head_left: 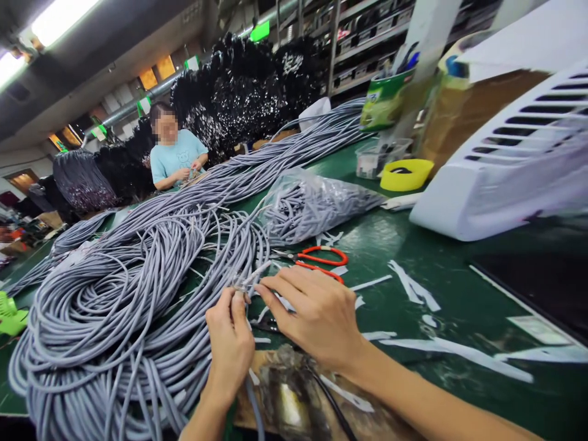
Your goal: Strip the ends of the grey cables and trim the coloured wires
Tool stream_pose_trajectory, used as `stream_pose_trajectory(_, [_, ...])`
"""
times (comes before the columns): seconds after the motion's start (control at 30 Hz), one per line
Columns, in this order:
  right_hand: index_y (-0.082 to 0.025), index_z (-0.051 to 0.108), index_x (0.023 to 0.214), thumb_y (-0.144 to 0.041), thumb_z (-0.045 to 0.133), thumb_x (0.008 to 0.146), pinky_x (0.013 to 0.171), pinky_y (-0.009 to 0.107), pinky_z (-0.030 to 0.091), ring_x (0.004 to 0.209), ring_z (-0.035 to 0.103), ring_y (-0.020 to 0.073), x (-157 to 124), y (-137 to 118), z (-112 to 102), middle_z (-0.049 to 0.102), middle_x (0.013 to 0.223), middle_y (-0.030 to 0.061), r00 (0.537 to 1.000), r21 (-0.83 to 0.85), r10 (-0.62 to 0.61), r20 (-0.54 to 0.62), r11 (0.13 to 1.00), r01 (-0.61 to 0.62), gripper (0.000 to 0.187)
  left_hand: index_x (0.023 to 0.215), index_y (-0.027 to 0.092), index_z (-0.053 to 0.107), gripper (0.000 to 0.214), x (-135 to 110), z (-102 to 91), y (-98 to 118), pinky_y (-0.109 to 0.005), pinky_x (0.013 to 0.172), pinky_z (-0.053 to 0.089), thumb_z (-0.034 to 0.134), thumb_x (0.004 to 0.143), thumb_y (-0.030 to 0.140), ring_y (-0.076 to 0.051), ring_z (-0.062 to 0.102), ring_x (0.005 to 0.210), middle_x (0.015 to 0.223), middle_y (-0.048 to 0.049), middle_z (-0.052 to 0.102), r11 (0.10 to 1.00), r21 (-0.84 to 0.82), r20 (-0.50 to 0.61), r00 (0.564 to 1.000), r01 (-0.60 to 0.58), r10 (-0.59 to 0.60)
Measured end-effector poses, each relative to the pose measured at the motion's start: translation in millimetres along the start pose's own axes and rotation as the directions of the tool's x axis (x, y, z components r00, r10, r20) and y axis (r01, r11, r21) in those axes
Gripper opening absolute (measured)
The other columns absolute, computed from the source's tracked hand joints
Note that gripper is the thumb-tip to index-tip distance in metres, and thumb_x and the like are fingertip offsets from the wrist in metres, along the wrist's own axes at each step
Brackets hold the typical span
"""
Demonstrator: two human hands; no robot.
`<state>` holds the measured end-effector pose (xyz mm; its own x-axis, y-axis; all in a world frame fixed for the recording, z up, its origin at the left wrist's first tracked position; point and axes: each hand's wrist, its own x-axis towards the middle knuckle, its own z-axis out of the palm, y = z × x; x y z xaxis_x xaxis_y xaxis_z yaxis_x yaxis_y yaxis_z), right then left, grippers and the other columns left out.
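Note:
My left hand [232, 334] is closed, thumb and fingers pinching the end of a grey cable [256, 407] whose length hangs below it. Thin, pale strands [257, 274] stick out above those fingertips. Close on the right, my right hand [316, 309] has thumb and fingers pinched together by the strands; what lies between them is too small to make out. Just beyond it lie scissors [324, 254] with orange-red handles, partly hidden by the hand. Under my hands is a worn wooden board [250, 416] with a dark, shiny block [291, 392] on it.
Large coils of grey cable [110, 294] cover the left. A clear bag [316, 205] of short grey pieces sits ahead. White strips [478, 358] litter the green table [367, 239]. A white slatted housing [459, 202] and yellow ring [407, 176] stand right. A co-worker [177, 156] sits across.

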<state>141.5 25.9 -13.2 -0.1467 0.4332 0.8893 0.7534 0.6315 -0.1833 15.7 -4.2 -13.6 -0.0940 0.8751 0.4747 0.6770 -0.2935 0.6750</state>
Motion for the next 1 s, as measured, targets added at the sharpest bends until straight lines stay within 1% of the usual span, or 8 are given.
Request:
stream_pose_trajectory(0.23, [-0.018, 0.062, 0.065, -0.022, 0.049, 0.084, 0.055, 0.027, 0.035, 0.056, 0.054, 0.0136, -0.2, 1.3, 1.3, 0.062, 0.059, 0.0017, 0.999, 0.137, 0.032, 0.042, 0.990, -0.037, 0.024, 0.067, 0.018, 0.048, 0.025, -0.8, -2.0, 3.3, -0.022, 0.048, 0.031, 0.033, 0.087, 0.017, -0.011, 0.045, 0.049, 0.056, 0.0016, 0.051, 0.999, 0.005, 0.035, 0.999, -0.037, 0.036])
stream_pose_trajectory(0.4, [-0.017, 0.061, 0.064, -0.020, 0.050, 0.083, 0.053, 0.023, 0.043, 0.056, 0.057, 0.0128, -1.2, 1.2, 4.8, 0.063, 0.060, 0.0023, 0.981, 0.396, 0.142, 0.133, 0.899, -0.184, 0.022, 0.066, 0.018, 0.047, 0.025, -1.3, -0.9, 1.6, -0.022, 0.048, 0.030, 0.034, 0.087, 0.020, -0.011, 0.045, 0.050, 0.056, 0.0015, 0.049, 0.999, -0.054, 0.067, 0.998, -0.005, 0.008])
stream_pose_trajectory(0.47, [-0.017, 0.062, 0.064, -0.018, 0.050, 0.082, 0.053, 0.023, 0.045, 0.056, 0.058, 0.0130, -2.3, 0.6, 5.9, 0.064, 0.060, 0.0029, 0.984, 0.444, 0.134, 0.116, 0.879, -0.172, 0.021, 0.066, 0.018, 0.046, 0.026, -1.8, 0.5, 0.0, -0.021, 0.046, 0.029, 0.033, 0.088, 0.024, -0.010, 0.043, 0.050, 0.056, 0.0018, 0.048, 0.993, -0.113, 0.073, 0.997, 0.034, -0.026])
stream_pose_trajectory(0.63, [-0.016, 0.063, 0.066, -0.017, 0.052, 0.081, 0.052, 0.024, 0.046, 0.055, 0.058, 0.0145, -2.1, -1.8, 6.4, 0.066, 0.061, 0.0051, 0.999, 0.459, 0.041, -0.022, 0.888, -0.026, 0.018, 0.067, 0.019, 0.042, 0.026, -4.1, 3.0, -2.3, -0.020, 0.043, 0.027, 0.034, 0.089, 0.031, -0.009, 0.036, 0.047, 0.057, 0.0041, 0.042, 0.963, -0.254, 0.072, 0.995, 0.091, -0.075])
stream_pose_trajectory(0.73, [-0.016, 0.061, 0.066, -0.017, 0.049, 0.083, 0.048, 0.021, 0.044, 0.049, 0.055, 0.0110, 0.0, -3.5, 6.1, 0.063, 0.057, 0.0021, 0.995, 0.509, 0.077, 0.066, 0.855, -0.100, 0.021, 0.070, 0.018, 0.046, 0.025, -3.7, 2.1, -1.3, -0.020, 0.043, 0.027, 0.034, 0.089, 0.030, -0.009, 0.036, 0.045, 0.056, 0.0042, 0.043, 0.956, -0.276, 0.045, 0.995, 0.101, -0.092])
stream_pose_trajectory(0.83, [-0.016, 0.058, 0.062, -0.019, 0.048, 0.084, 0.043, 0.020, 0.039, 0.043, 0.049, 0.0093, 1.0, -3.1, 5.0, 0.056, 0.051, -0.0002, 0.979, 0.436, 0.150, 0.141, 0.878, -0.198, 0.024, 0.076, 0.017, 0.051, 0.022, -2.3, 0.2, 0.3, -0.020, 0.049, 0.036, 0.036, 0.088, 0.028, -0.011, 0.048, 0.052, 0.061, 0.0010, 0.053, 0.963, -0.250, -0.011, 0.994, 0.104, -0.110])
stream_pose_trajectory(0.9, [-0.016, 0.057, 0.061, -0.020, 0.049, 0.084, 0.045, 0.021, 0.038, 0.044, 0.049, 0.0098, 0.6, -2.3, 3.6, 0.054, 0.051, -0.0001, 0.984, 0.361, 0.157, 0.087, 0.915, -0.178, 0.024, 0.078, 0.016, 0.054, 0.021, -2.1, -0.7, 0.8, -0.022, 0.056, 0.040, 0.037, 0.087, 0.027, -0.013, 0.055, 0.059, 0.067, -0.0016, 0.059, 0.971, -0.217, -0.051, 0.993, 0.095, -0.108])
stream_pose_trajectory(1.0, [-0.015, 0.058, 0.064, -0.019, 0.049, 0.085, 0.049, 0.022, 0.039, 0.047, 0.052, 0.0106, -0.7, -2.6, 2.0, 0.056, 0.053, 0.0011, 0.995, 0.302, 0.095, -0.007, 0.949, -0.089, 0.023, 0.077, 0.016, 0.055, 0.022, -3.5, 0.0, 0.2, -0.022, 0.056, 0.040, 0.039, 0.086, 0.027, -0.013, 0.055, 0.057, 0.065, -0.0019, 0.060, 0.976, -0.202, -0.077, 0.992, 0.085, -0.102])
